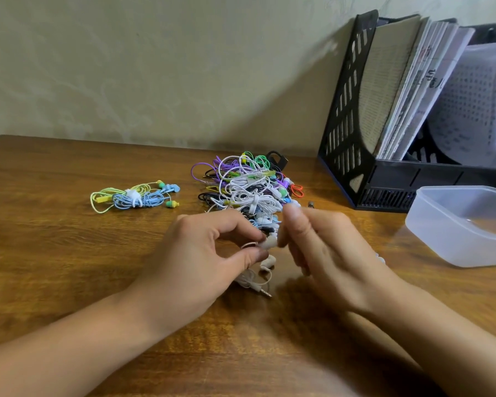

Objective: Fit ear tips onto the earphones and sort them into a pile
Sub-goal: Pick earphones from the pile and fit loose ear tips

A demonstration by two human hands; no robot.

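Observation:
My left hand [209, 253] pinches a white earbud [268, 242] between thumb and forefinger. Its second bud [268, 262] and bundled white cable with the jack plug [255, 282] hang down onto the wooden table below. My right hand [321, 245] is close against the bud's tip, fingers pinched together; whether an ear tip is in them is hidden. Behind the hands lies a large tangled heap of coloured earphones [246, 184]. To the left sits a small pile of two bundled sets, yellow-green and blue [132, 196].
A translucent plastic tub [458, 224] stands at the right on the table [69, 253]. Behind it, a black file rack [355, 124] holds books and papers against the wall. A few small white pieces [380, 257] lie by my right hand.

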